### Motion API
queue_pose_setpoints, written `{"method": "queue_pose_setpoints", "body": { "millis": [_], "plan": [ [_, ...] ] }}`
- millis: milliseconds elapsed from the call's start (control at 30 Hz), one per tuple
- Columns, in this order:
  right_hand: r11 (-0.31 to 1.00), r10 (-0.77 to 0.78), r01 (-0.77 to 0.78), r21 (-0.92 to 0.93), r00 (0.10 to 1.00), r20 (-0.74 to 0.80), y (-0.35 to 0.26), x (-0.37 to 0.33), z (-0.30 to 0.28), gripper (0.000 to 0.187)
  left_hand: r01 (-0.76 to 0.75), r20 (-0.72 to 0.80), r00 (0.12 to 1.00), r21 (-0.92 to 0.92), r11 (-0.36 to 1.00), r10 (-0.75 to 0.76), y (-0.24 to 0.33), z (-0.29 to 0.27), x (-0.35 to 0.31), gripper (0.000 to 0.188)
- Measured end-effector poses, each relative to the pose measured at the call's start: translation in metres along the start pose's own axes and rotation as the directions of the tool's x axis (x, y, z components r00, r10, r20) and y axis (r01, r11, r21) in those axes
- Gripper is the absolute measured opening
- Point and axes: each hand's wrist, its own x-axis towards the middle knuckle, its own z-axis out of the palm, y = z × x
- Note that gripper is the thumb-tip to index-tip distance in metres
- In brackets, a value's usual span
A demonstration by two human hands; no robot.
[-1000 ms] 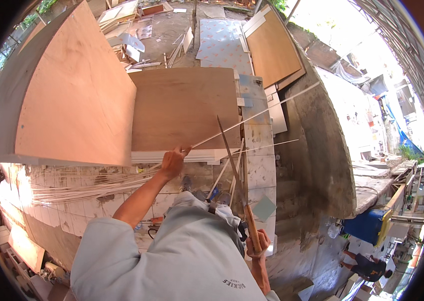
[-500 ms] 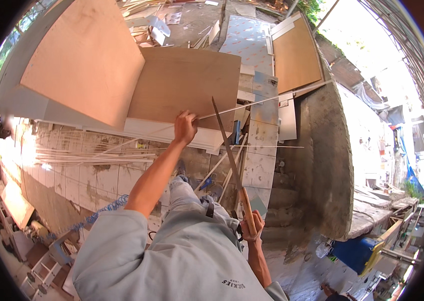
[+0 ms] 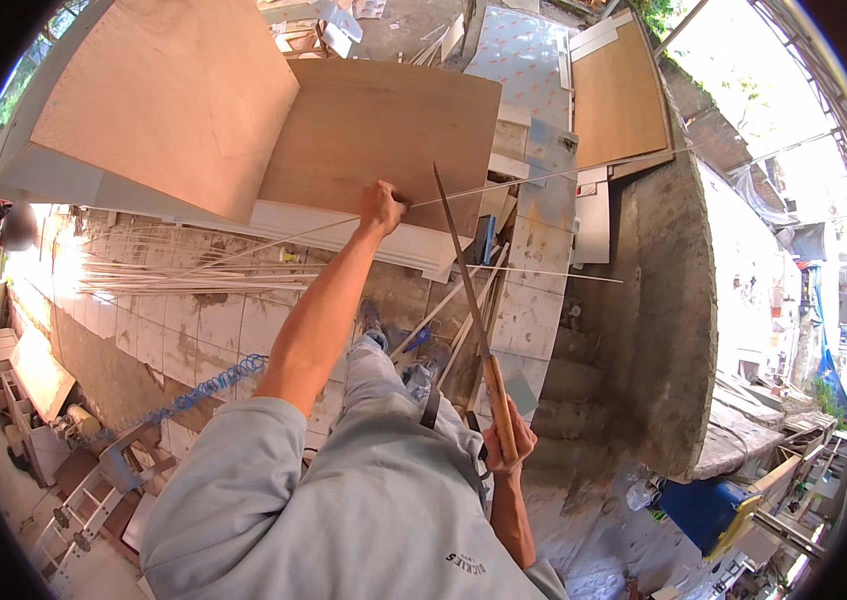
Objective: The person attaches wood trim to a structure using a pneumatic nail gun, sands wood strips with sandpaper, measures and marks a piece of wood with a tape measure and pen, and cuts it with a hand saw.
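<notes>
My left hand (image 3: 381, 208) is closed around a long, thin, pale wooden strip (image 3: 533, 178), over the lower edge of a brown board. The strip runs from the lower left up past the hand toward the far right. In my right hand (image 3: 510, 445), low beside my body, is a handsaw (image 3: 461, 255), gripped by its wooden handle. Its narrow dark blade points up and away from me, tip highest. The blade crosses the strip in view, right of my left hand; whether the two touch I cannot tell.
A brown board (image 3: 393, 130) and an upright panel (image 3: 173, 100) stand ahead. More thin strips (image 3: 193, 280) lie left, near a coiled blue hose (image 3: 213, 385). Concrete steps (image 3: 568, 380) drop beside a thick wall (image 3: 668, 300) at right. A blue bin (image 3: 698, 505) is lower right.
The strip now reaches farther to the right in view. My left hand still grips it, and the saw stays in my right hand. The whole view has shifted slightly.
</notes>
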Motion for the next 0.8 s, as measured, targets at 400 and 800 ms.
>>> {"method": "queue_pose_setpoints", "body": {
  "millis": [400,800],
  "plan": [
    [0.997,-0.072,0.073,-0.022,0.996,0.052,0.0,-0.015,0.005,0.046,-0.22,-0.088,0.968,0.157,0.963,0.236,0.006,0.003,-0.008,0.018],
    [0.995,-0.091,0.09,0.037,0.996,0.017,0.001,-0.021,0.019,0.052,-0.244,0.005,0.967,0.313,0.918,0.255,0.012,-0.002,-0.005,0.013]
  ]
}}
